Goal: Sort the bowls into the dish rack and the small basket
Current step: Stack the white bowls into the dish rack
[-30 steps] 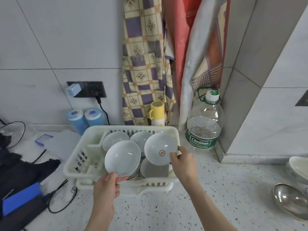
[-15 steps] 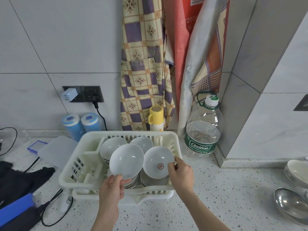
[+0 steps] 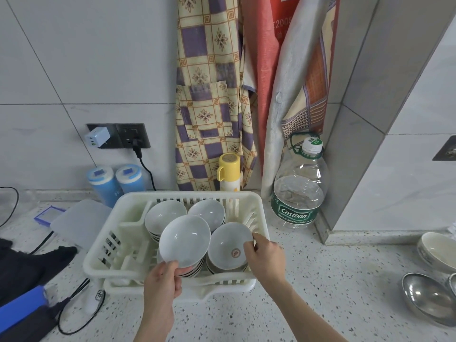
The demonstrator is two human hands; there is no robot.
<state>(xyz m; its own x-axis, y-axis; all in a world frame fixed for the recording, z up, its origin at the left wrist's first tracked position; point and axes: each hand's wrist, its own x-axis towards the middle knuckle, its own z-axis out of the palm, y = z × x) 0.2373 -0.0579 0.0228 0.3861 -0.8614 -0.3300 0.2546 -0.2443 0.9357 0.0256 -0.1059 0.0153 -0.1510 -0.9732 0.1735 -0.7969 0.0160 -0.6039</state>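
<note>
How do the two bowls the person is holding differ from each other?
The left hand pinches the near rim of the plain bowl, while the right hand grips the right rim of the marked bowl. The marked bowl has a small round red emblem inside; the plain bowl shows none. The plain bowl is raised and overlaps the marked bowl, which sits lower on a stack. Both are white, tilted toward the camera, over the dish rack.

The steel bowl (image 3: 429, 301) and black cloth (image 3: 22, 265) are cut by the frame edges.
</note>
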